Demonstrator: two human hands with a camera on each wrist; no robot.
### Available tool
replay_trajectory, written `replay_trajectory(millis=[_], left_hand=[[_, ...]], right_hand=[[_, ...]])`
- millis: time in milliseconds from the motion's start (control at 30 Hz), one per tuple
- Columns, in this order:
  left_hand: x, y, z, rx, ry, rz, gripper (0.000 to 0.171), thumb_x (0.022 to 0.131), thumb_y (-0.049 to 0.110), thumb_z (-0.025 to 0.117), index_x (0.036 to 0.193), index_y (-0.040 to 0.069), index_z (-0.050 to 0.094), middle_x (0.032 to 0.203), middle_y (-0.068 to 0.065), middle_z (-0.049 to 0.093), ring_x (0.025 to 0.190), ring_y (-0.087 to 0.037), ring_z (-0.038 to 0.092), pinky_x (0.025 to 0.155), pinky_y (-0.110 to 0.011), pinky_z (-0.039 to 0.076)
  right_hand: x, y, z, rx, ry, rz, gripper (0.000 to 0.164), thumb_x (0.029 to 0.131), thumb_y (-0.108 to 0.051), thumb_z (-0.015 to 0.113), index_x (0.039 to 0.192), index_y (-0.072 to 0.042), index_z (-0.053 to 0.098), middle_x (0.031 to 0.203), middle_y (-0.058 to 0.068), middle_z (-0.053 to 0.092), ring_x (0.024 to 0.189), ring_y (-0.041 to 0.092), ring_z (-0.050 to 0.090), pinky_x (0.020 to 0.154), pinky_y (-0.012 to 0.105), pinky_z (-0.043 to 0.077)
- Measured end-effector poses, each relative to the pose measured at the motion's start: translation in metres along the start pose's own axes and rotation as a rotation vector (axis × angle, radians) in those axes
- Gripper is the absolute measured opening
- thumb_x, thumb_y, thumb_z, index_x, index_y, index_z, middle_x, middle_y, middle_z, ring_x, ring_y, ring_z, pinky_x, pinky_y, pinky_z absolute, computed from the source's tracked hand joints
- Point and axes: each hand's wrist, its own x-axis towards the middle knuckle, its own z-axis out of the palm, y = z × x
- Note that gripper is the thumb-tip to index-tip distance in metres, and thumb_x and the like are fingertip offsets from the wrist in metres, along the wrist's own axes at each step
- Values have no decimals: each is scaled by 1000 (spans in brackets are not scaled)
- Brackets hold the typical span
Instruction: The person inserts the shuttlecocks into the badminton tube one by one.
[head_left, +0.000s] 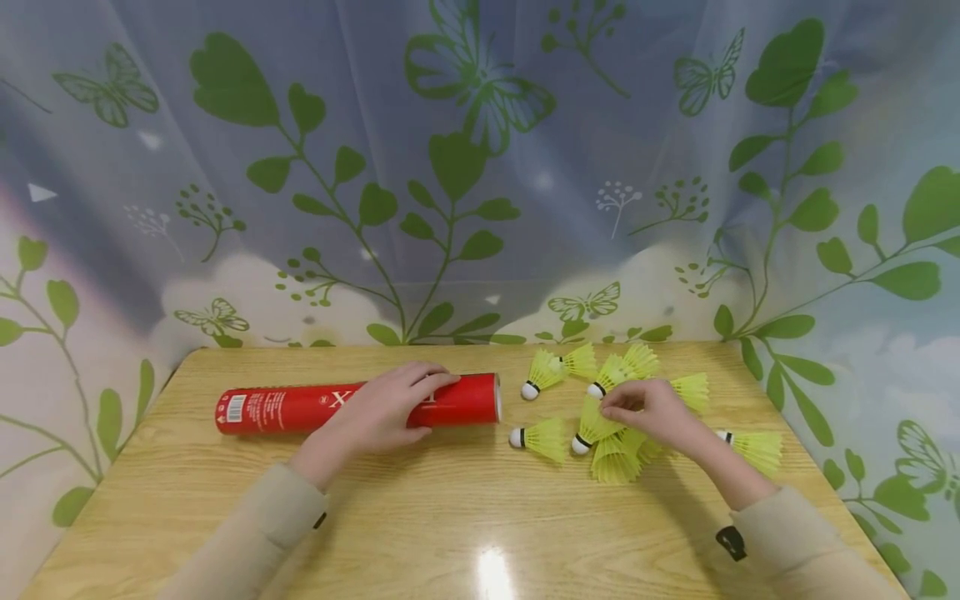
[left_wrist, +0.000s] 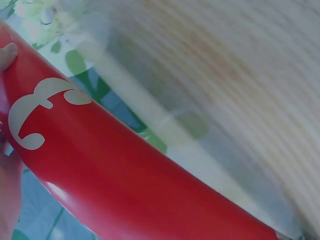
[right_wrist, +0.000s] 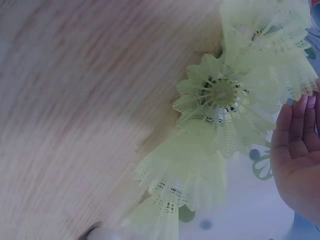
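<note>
A red shuttlecock tube (head_left: pixel 300 408) with white lettering lies on its side on the table. Across its right half, my left hand (head_left: pixel 386 408) grips it, fingers over the top and thumb along the near side; the tube (left_wrist: pixel 120 165) fills much of the left wrist view. My right hand (head_left: pixel 656 408) is over a cluster of yellow shuttlecocks and pinches the skirt edge of one shuttlecock (head_left: pixel 594 423), whose white cork points toward the near left. From the right wrist, the fingers of that hand (right_wrist: pixel 300 150) meet a skirt's edge.
A single shuttlecock (head_left: pixel 540 439) lies near the tube's right end, which faces the cluster. Behind it is another shuttlecock (head_left: pixel 543 375), and one more (head_left: pixel 753 450) lies by the right forearm. A patterned curtain (head_left: pixel 480 250) hangs along the back edge of the wooden table (head_left: pixel 420 525).
</note>
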Motion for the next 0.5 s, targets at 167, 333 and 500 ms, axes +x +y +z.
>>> replay_trajectory(millis=[167,333,500], left_hand=[[1,5,-9,-7,45,20,80,70,29,82,139,25,42,134,4,47,121,-14,47,97,-34,49],[2,11,-19,-25,64,43,78,71,28,80,139,22,42,134,3,47,121,-16,47,98,-36,48],[4,18,-30,-52,84,53,76,73,27,78,139,20,41,136,2,47,122,-17,47,97,-37,48]], right_hand=[[-1,-7,-6,95,3,14,17,89,-26,65,97,-12,70,91,4,69,82,19,64,69,38,56],[-3,-17,-12,149,45,27,23,88,-30,65,97,-10,71,95,7,69,84,16,65,72,35,55],[-6,-30,-17,199,105,55,28,88,-34,65,101,-9,70,99,5,68,87,12,64,79,35,54]])
